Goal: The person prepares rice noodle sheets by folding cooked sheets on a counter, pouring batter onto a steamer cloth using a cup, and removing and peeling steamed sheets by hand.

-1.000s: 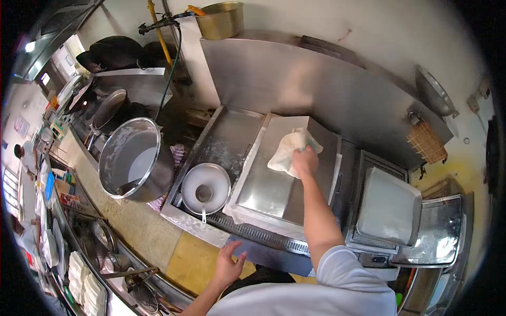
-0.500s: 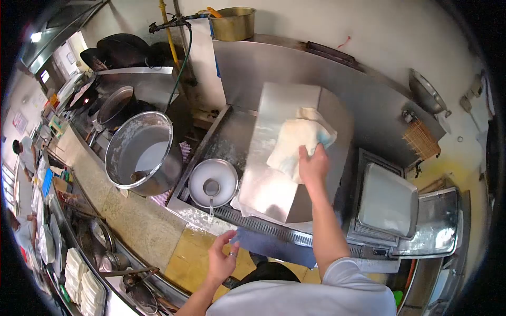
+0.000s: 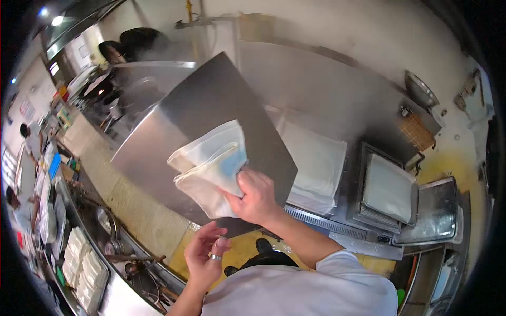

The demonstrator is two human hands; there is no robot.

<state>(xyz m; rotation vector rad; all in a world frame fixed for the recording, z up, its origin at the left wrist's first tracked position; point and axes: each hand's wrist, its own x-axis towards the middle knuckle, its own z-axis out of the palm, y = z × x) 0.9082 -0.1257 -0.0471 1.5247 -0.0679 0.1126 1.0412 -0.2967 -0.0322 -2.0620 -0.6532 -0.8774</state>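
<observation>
My right hand [image 3: 254,196] is closed on a folded cream cloth [image 3: 211,171] with a pale blue patch. The cloth lies against a large stainless steel cover [image 3: 211,95], which is lifted and tilted over the left part of the steamer; any handle is hidden under the cloth. To the cover's right, a white cloth-like sheet [image 3: 311,163] shows on the steamer, with steam around it. My left hand [image 3: 206,253], with a ring on one finger, is held below the cover's near edge. Its fingers are loosely bent and apart, holding nothing.
A white-filled tray [image 3: 390,187] stands on the right, beside a shiny metal tray [image 3: 429,210]. Packs of white slabs [image 3: 84,268] lie at lower left. Woks [image 3: 139,42] stand at the back left. Two people are at the far left. Steam blurs the back.
The steel cover has risen off the steamer and swung left with my right hand and the cloth, uncovering the white sheet. Steam has spread. My left hand has moved slightly left and down.
</observation>
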